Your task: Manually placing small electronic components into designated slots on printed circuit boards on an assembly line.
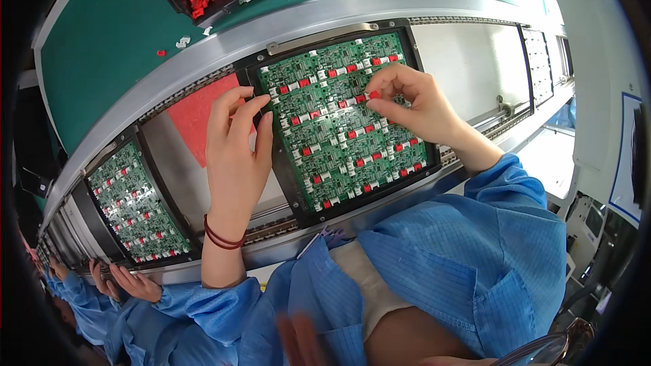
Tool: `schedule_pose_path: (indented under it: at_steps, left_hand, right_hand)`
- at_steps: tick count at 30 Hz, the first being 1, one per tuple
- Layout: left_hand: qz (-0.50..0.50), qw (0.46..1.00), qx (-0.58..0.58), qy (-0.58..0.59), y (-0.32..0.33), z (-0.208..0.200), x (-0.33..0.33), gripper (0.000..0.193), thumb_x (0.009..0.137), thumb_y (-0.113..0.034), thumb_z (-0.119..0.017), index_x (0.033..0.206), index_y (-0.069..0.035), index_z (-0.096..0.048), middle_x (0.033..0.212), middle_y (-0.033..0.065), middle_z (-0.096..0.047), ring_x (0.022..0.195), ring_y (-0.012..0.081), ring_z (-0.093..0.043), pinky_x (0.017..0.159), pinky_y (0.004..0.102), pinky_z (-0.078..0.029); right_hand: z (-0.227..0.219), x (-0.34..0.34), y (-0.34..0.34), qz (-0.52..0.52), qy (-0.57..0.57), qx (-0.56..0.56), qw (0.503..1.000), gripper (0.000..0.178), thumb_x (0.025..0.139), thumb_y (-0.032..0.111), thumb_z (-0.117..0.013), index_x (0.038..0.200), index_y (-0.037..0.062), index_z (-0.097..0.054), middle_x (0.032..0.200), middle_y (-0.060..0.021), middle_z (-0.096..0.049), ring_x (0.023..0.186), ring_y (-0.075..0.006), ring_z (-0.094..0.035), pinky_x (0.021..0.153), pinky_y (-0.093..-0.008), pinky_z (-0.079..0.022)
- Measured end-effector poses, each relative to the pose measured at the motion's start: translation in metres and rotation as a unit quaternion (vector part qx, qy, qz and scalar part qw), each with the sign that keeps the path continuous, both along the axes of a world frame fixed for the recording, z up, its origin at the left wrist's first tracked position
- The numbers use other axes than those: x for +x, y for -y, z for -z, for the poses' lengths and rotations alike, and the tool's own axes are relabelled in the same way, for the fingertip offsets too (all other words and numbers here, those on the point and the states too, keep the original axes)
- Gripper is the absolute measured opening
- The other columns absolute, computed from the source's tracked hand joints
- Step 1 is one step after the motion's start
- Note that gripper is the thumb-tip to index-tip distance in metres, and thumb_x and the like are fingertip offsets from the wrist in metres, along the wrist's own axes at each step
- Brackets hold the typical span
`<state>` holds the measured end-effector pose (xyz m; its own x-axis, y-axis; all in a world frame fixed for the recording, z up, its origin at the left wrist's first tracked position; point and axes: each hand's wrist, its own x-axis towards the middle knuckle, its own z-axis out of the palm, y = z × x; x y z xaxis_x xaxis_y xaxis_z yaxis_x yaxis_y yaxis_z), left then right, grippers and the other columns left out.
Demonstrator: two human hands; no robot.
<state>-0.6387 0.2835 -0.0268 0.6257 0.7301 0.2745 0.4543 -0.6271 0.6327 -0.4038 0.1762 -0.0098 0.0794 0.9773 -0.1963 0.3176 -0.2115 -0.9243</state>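
A green circuit board panel [327,146] with rows of red and white connectors sits in a black carrier frame [288,186] in front of me. Over its upper right part, my right hand [419,107] pinches a small red connector [373,95] between thumb and fingertips. My left hand [236,146] is at the carrier's left edge, its fingertips by the board's upper left corner. Its fingers are bent, with the thumb apart from them, and nothing shows in its grasp.
Beyond the metal conveyor rail [325,19], a black bin [178,1] of red connectors stands on a green mat [102,27], with a few loose pieces [183,42] nearby. Another framed board [135,196] lies left, beside a co-worker's hands [137,285]. A red sheet [203,122] lies between the carriers.
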Motion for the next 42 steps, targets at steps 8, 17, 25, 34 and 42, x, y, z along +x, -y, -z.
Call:
schedule_pose_path:
  at_steps: [8, 17, 25, 34, 42]
  left_hand:
    - [-0.057, 0.997, -0.027, -0.048, 0.007, 0.004, -0.006, 0.059, 0.078, -0.007, -0.061, 0.13, -0.008, -0.034, 0.126, 0.0172, -0.034, 0.114, 0.0335, -0.039, 0.093, 0.0391, -0.038]
    - [-0.036, 0.999, -0.006, -0.023, 0.007, 0.021, -0.032, 0.061, 0.073, -0.007, -0.064, 0.127, -0.005, -0.036, 0.126, 0.0185, -0.033, 0.111, 0.0348, -0.042, 0.091, 0.0415, -0.039]
    - [-0.028, 0.999, 0.002, -0.022, 0.011, 0.025, -0.057, 0.057, 0.07, -0.005, -0.065, 0.122, -0.004, -0.042, 0.127, 0.0164, -0.034, 0.109, 0.0334, -0.043, 0.089, 0.0409, -0.04]
    - [-0.021, 1.0, 0.01, -0.011, 0.01, 0.027, -0.068, 0.052, 0.069, -0.004, -0.065, 0.117, -0.004, -0.045, 0.126, 0.016, -0.037, 0.11, 0.0331, -0.043, 0.089, 0.0408, -0.039]
    - [-0.025, 1.0, 0.012, -0.014, 0.01, 0.024, -0.067, 0.046, 0.071, -0.004, -0.064, 0.113, -0.004, -0.048, 0.125, 0.0142, -0.038, 0.111, 0.032, -0.043, 0.089, 0.041, -0.04]
  right_hand:
    - [0.006, -0.003, -0.005, 0.034, -0.098, -0.016, 0.994, 0.015, 0.082, -0.003, -0.057, 0.097, -0.001, -0.055, 0.092, -0.0057, -0.058, 0.078, -0.009, -0.057, 0.07, -0.0204, -0.047]
    - [0.004, -0.065, -0.008, -0.144, 0.126, 0.088, 0.978, 0.019, 0.075, -0.001, -0.064, 0.093, 0.0017, -0.062, 0.093, -0.009, -0.059, 0.081, -0.019, -0.06, 0.072, -0.0276, -0.049]
    - [0.017, -0.104, 0.001, -0.212, 0.216, 0.13, 0.944, 0.023, 0.073, -0.004, -0.06, 0.095, 0.0025, -0.061, 0.089, -0.0096, -0.055, 0.08, -0.0231, -0.056, 0.067, -0.0317, -0.047]
    - [0.02, -0.117, -0.002, -0.194, 0.32, 0.163, 0.913, 0.018, 0.069, 0.004, -0.067, 0.085, 0.007, -0.06, 0.085, -0.005, -0.055, 0.078, -0.0222, -0.052, 0.068, -0.0336, -0.043]
    - [0.019, -0.123, 0.008, -0.182, 0.368, 0.143, 0.9, 0.021, 0.066, 0.014, -0.071, 0.083, 0.0097, -0.06, 0.085, -0.002, -0.055, 0.079, -0.0193, -0.051, 0.07, -0.0318, -0.038]
